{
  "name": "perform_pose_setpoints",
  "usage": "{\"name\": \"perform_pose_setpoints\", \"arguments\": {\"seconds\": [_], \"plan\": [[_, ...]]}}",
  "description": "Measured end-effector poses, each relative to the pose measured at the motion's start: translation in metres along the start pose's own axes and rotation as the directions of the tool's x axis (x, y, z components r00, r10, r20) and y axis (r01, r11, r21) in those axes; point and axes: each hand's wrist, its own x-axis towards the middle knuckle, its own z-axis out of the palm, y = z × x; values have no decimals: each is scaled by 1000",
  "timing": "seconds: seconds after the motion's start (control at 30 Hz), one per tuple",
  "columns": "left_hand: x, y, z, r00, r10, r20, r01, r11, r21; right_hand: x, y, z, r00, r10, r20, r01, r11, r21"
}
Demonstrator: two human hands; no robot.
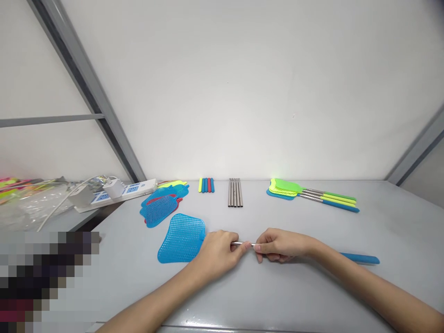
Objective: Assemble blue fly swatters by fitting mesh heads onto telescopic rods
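A blue fly swatter point(182, 238) lies across the front of the table, its mesh head to the left and its blue handle point(362, 258) showing to the right beyond my right forearm. My left hand point(222, 249) is closed around the swatter just beside the head. My right hand point(280, 245) pinches the thin metal rod point(242, 243) a little further right, so a short piece of rod shows between the two hands. The rest of the rod is hidden under my right hand and forearm.
Loose swatter heads point(161, 210) lie in a pile at the left. Behind are several coloured handles point(207, 185) and metal tubes point(236, 193). Finished-looking swatters point(286, 186) are stacked at the right. A power strip point(133, 188) with plugs stands at the left edge.
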Motion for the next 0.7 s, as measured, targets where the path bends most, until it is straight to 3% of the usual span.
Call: {"name": "perform_pose_setpoints", "arguments": {"seconds": [0.7], "plan": [[0,-7,-5,1000,2,28,1,995,-101,0,1,-3,999,-23,26,24,1000,-21]]}}
